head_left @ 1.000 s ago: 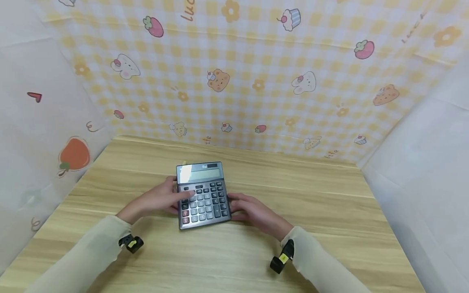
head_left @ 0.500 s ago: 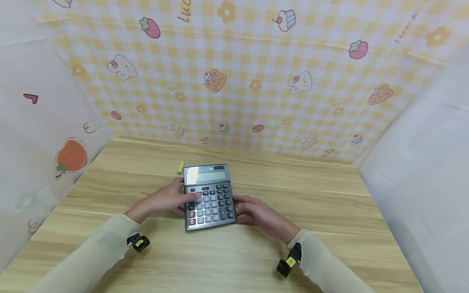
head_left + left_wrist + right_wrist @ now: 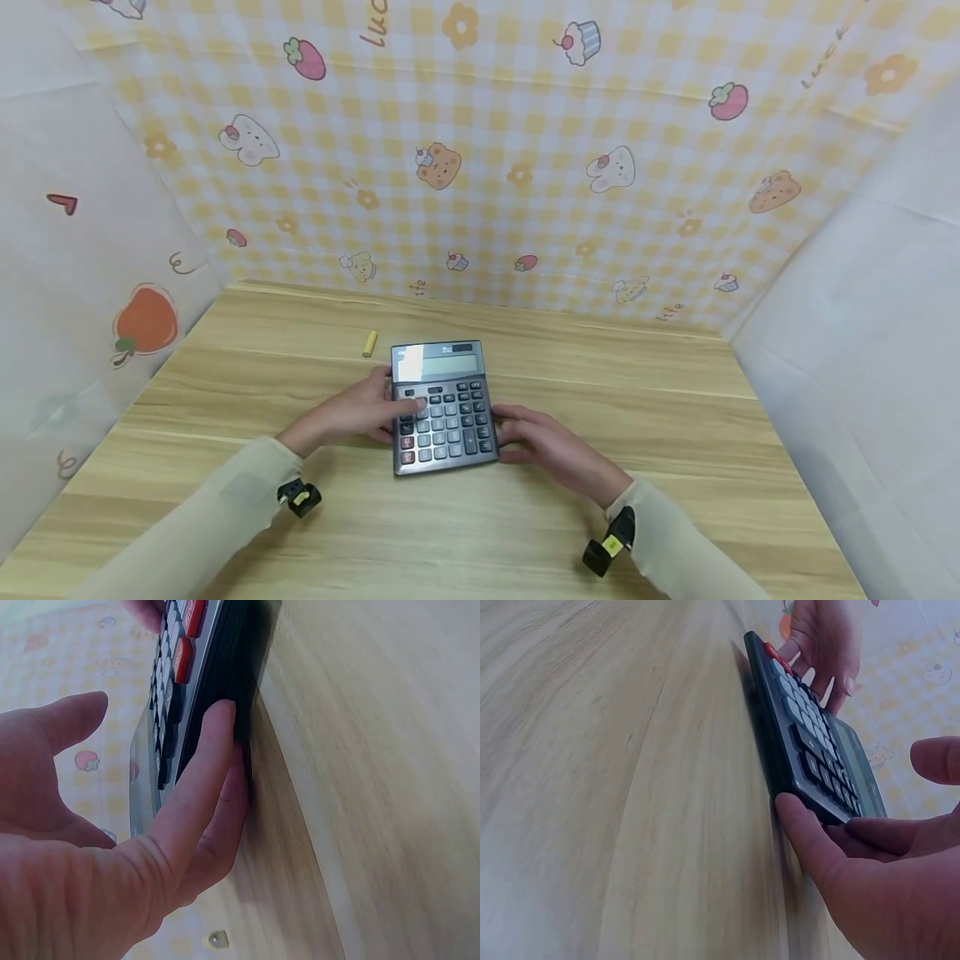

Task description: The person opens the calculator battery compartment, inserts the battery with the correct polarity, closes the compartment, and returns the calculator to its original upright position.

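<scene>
A grey desk calculator (image 3: 446, 433) with a wide display and two red keys lies face up, slightly turned, on the wooden tabletop. My left hand (image 3: 367, 410) is at its left edge, thumb reaching over the upper keys in the head view. In the left wrist view that thumb (image 3: 79, 720) stands apart from the keys, while the fingers (image 3: 199, 776) touch the calculator's side. My right hand (image 3: 543, 446) is at the opposite edge. Its fingers (image 3: 810, 836) touch the calculator's side near a corner, with the thumb (image 3: 936, 759) raised away from it.
A small yellow cylinder (image 3: 371, 343) lies beyond the calculator's top left corner. Behind the table (image 3: 637, 400) hangs a yellow checked cloth (image 3: 495, 217); pale sheets (image 3: 862, 317) close off both sides. Each wrist wears a black strap with a small camera.
The calculator has slid to the right and slightly nearer, with both hands moving along at its edges. The yellow cylinder, mostly hidden before, now shows whole. The head view has shifted slightly.
</scene>
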`<state>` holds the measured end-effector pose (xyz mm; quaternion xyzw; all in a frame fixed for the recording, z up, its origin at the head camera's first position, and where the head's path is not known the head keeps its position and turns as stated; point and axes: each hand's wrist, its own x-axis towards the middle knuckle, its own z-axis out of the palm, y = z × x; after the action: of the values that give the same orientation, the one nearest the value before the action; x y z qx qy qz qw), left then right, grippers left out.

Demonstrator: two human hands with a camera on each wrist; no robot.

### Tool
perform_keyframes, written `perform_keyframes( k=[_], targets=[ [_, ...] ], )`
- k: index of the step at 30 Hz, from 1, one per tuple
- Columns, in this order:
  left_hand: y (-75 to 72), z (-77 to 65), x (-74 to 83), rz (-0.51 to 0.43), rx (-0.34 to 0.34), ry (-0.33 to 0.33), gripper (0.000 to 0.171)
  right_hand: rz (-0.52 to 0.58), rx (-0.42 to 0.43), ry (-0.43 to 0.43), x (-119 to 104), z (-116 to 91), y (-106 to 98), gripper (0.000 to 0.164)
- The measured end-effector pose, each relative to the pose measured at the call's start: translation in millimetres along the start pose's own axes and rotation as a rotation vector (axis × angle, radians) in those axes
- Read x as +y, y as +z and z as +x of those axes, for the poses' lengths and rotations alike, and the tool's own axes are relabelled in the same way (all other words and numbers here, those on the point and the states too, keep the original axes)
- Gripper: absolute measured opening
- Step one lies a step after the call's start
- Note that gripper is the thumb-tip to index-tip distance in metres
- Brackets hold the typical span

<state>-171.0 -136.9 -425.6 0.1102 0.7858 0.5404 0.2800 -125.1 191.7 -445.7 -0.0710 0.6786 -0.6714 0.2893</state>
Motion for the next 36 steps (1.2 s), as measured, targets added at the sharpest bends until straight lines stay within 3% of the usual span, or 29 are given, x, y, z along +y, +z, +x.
perform_keyframes(
  k=[14, 26, 36],
  targets=[
    [14.2, 20.2, 5.0, 0.021, -0.072, 0.044, 0.066, 0.015, -0.016, -0.025, 7, -21, -15, 0.066],
    [26.9, 38.0, 10.5, 0.059, -0.066, 0.033, 0.056, 0.027, 0.005, -0.008, 10, -35, -25, 0.066],
    [35.4, 49.9, 15.2, 0.116, -0.082, 0.063, 0.044, 0.041, 0.035, 0.014, 11, -44, -32, 0.064]
  ],
)
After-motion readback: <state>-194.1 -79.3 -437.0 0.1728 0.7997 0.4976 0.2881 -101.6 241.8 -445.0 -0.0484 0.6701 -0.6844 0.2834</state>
